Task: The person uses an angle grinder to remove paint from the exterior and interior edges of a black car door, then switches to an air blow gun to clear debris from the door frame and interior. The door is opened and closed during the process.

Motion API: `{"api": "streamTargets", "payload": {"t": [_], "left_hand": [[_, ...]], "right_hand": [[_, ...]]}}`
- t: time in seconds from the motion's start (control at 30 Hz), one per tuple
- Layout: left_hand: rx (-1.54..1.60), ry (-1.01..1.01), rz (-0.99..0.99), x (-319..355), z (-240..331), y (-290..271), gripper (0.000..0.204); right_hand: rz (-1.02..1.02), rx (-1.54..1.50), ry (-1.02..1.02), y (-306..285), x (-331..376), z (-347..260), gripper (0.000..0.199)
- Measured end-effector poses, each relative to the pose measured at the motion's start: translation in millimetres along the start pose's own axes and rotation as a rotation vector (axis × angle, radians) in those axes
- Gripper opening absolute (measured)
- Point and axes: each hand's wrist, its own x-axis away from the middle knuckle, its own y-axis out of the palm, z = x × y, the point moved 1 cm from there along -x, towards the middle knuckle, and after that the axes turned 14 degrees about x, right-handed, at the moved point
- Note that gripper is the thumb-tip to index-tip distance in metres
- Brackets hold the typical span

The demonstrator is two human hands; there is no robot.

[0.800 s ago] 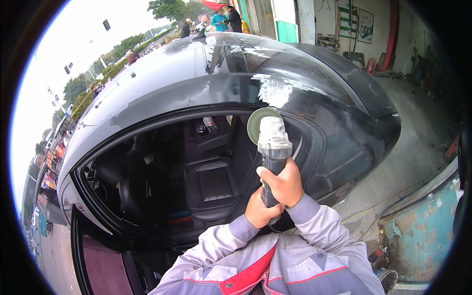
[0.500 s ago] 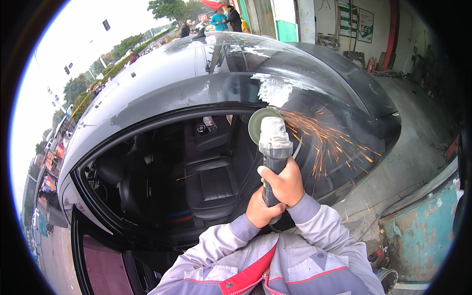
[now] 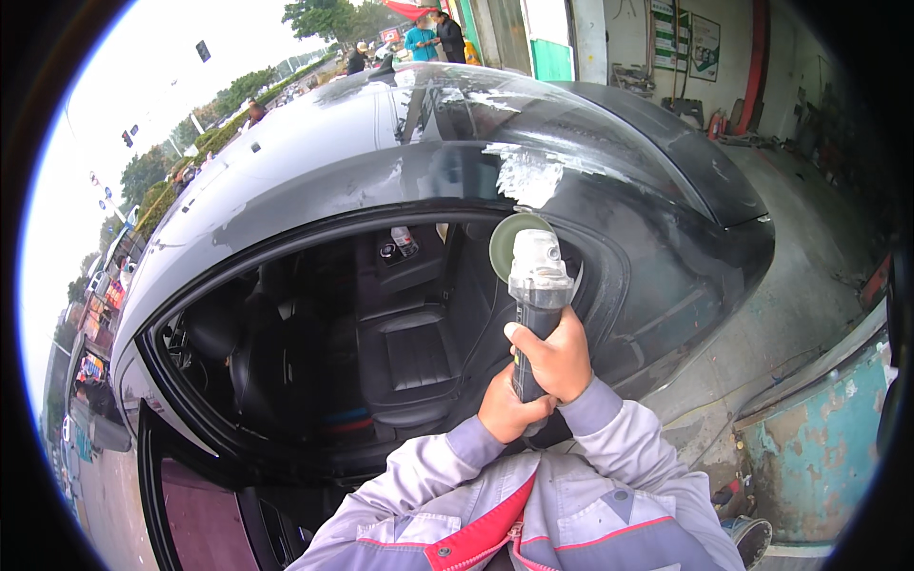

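Both my hands are wrapped round the body of an angle grinder (image 3: pixel 542 271) with a dusty pale head. My right hand (image 3: pixel 560 358) grips it higher up, nearer the head; my left hand (image 3: pixel 509 403) holds the lower end. The round green disc (image 3: pixel 507 249) is at the upper edge of the car's door opening, just below a white filler patch (image 3: pixel 529 178). Whether the disc touches the metal I cannot tell. The grey car (image 3: pixel 314 186) has bare, sanded-looking paint around that patch.
Inside the opening is a black leather seat (image 3: pixel 411 354), with a bottle (image 3: pixel 405 240) beyond it. An open door (image 3: pixel 205 514) stands at lower left. A worn turquoise panel (image 3: pixel 817 457) is at right. Two people (image 3: pixel 433 38) stand beyond the car.
The orange sparks that sprayed rightward from the disc have gone. The grinder has shifted slightly down and right in the picture, with both hands still on it.
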Motion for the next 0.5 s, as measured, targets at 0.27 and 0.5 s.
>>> {"api": "streamTargets", "payload": {"t": [0.27,0.5], "left_hand": [[0.02,0.048,0.024,5,2,-1,0.04],[0.039,0.037,0.017,11,12,-4,0.038]], "right_hand": [[-0.056,0.006,0.037,3,3,-4,0.047],[-0.053,0.041,-0.023,11,0,-10,0.043]]}}
